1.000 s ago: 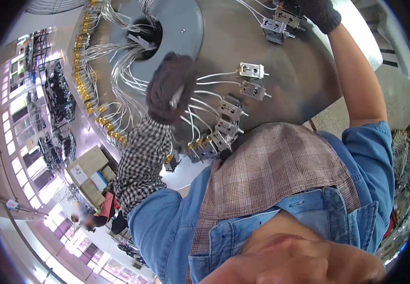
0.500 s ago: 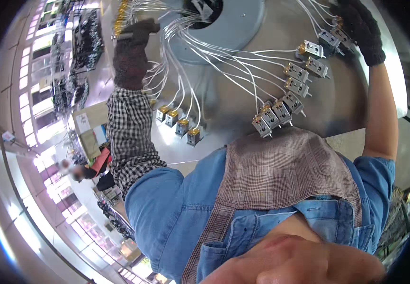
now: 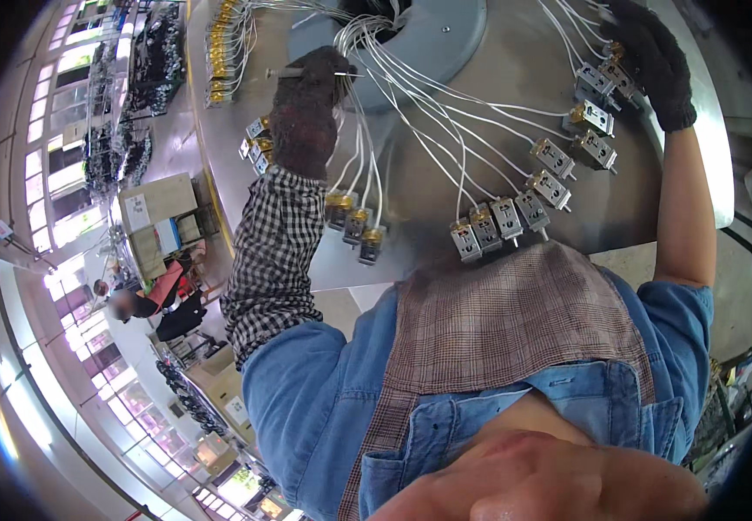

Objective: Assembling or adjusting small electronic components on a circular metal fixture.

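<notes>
Gloved left hand point(image 3: 306, 108) among white wires point(image 3: 411, 104)

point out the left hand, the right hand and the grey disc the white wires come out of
left hand point(image 3: 306, 108), head view, back of the dark glove
right hand point(image 3: 654, 61), head view, back of the dark glove
grey disc point(image 3: 445, 43), head view, bare face right of the centre hole

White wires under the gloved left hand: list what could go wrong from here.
1. The left hand grips a thin metal tool right beside the white wires; a slip could nick one.
2. The wires fan out crossing each other to the small metal valves, so tugging one may drag or tangle its neighbours.
3. Several valves sit at the near edge of the metal table; a pull could tip them off. The right hand rests among others.
</notes>
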`<state>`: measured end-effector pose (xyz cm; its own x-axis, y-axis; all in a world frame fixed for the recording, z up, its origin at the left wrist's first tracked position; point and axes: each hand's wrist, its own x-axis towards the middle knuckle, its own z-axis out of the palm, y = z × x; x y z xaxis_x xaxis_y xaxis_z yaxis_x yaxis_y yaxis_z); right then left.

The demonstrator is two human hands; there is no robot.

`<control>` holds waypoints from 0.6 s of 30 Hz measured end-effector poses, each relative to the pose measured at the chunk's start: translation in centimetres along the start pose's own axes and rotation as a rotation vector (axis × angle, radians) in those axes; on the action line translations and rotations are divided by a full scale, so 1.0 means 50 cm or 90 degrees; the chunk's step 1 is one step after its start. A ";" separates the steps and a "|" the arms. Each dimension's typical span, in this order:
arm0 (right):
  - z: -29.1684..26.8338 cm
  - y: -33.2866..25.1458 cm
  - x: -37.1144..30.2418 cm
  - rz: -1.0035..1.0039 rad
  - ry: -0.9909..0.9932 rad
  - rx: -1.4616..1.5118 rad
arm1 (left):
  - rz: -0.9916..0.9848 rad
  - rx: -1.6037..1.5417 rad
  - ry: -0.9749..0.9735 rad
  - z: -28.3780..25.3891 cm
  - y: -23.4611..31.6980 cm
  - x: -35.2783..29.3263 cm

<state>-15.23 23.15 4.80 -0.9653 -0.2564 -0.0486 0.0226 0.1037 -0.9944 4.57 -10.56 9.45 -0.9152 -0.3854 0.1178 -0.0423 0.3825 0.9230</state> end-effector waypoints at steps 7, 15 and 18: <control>-0.007 0.066 0.036 -0.125 -0.017 0.120 | 0.365 0.682 -0.023 0.021 -0.012 0.024; -0.004 -0.014 0.011 -0.087 -0.090 0.000 | 0.071 0.203 -0.060 0.070 0.042 -0.006; -0.018 0.010 0.016 -0.079 -0.093 0.048 | 0.196 0.519 -0.116 0.056 0.035 -0.004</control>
<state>-16.21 23.88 4.37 -0.9141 -0.3999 0.0673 -0.0695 -0.0089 -0.9975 3.54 -7.47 10.00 -0.9796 -0.0540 0.1934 0.0074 0.9528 0.3035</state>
